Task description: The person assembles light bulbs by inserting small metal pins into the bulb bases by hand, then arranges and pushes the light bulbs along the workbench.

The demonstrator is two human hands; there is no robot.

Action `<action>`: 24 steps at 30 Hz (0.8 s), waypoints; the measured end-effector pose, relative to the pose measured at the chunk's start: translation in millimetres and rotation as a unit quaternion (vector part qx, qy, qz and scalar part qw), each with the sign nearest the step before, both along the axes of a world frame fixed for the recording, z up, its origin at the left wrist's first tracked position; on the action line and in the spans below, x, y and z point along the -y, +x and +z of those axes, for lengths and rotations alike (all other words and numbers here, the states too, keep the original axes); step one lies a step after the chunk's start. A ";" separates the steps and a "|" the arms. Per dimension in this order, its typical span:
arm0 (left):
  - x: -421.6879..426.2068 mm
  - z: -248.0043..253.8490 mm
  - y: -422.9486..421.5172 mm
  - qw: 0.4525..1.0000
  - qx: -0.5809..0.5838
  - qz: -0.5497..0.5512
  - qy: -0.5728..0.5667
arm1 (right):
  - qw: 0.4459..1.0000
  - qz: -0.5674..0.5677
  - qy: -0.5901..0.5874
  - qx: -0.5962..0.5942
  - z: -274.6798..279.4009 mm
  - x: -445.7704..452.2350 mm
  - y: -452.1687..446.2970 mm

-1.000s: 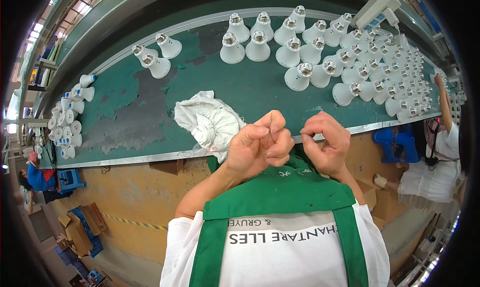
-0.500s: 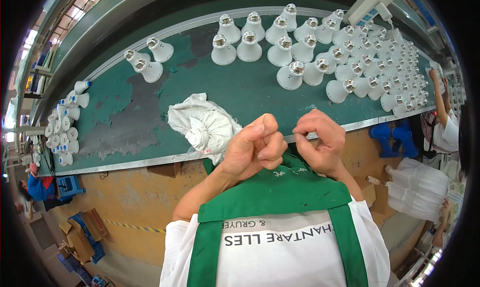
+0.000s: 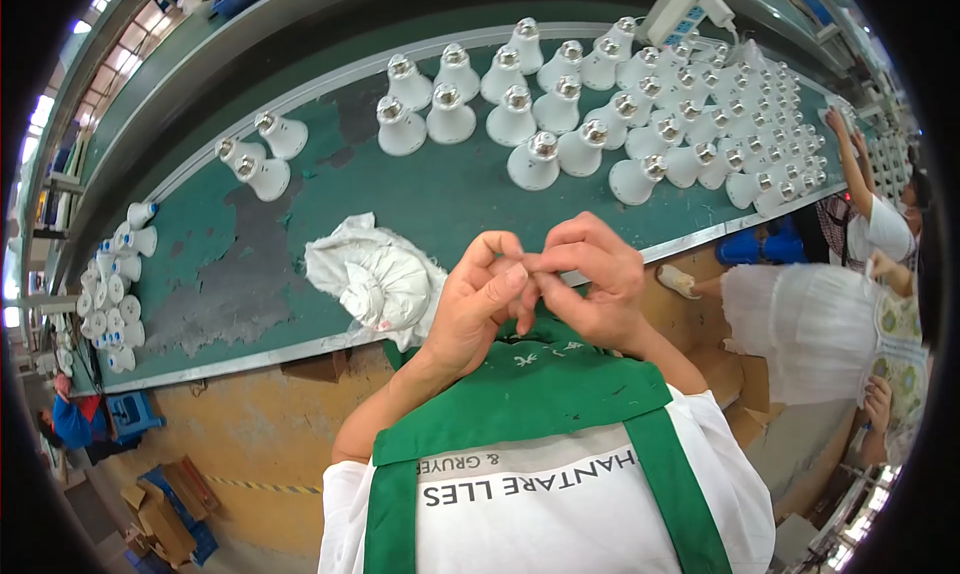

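My left hand point(image 3: 482, 296) and my right hand point(image 3: 592, 279) meet in front of my green apron, over the near edge of the workbench. The fingers of both are curled, and their tips touch. Anything pinched between them is hidden or too small to make out. Beside my left hand lies a bundled white cloth point(image 3: 385, 289) on the green bench top. Farther back stand white LED bulbs with silver caps, the closest to my hands being one bulb point(image 3: 533, 164).
The green workbench point(image 3: 330, 189) has a worn, peeling surface. A power strip point(image 3: 690, 9) sits at the back right. More white bulbs point(image 3: 120, 284) lie at the left end. Two people are at the right, one in a white skirt point(image 3: 800, 319). A cardboard box point(image 3: 160, 514) stands on the floor.
My hands have come together, so the fingertips now touch. The view has shifted, with the bench and bulbs appearing farther left. The person in the white skirt has come closer at the right.
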State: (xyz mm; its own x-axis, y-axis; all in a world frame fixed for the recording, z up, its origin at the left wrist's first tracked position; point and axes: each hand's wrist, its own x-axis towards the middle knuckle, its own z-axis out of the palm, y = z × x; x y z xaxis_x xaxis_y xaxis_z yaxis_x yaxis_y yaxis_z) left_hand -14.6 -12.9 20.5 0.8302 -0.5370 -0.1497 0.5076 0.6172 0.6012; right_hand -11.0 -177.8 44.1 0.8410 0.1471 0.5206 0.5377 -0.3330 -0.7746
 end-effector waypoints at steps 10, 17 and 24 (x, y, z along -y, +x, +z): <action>3.1 -5.6 -2.5 0.999 -0.001 0.030 0.024 | 1.000 -0.010 0.024 0.011 -6.4 -2.4 -4.2; 3.4 -6.7 -2.3 0.999 -0.003 0.028 0.046 | 0.999 0.019 0.034 -0.018 -11.0 0.6 -6.3; 0.5 -16.5 -5.7 0.998 -0.010 0.025 0.055 | 0.998 0.019 0.018 -0.052 -11.2 -1.3 -10.9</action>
State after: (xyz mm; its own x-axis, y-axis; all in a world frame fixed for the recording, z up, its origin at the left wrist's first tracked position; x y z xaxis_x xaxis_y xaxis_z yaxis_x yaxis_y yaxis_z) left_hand -20.3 -13.4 4.0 0.8521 -0.4737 -0.2223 0.4899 0.5727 0.6573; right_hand -21.9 -176.6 32.9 0.8847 0.1635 0.4365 0.4660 -0.2845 -0.8378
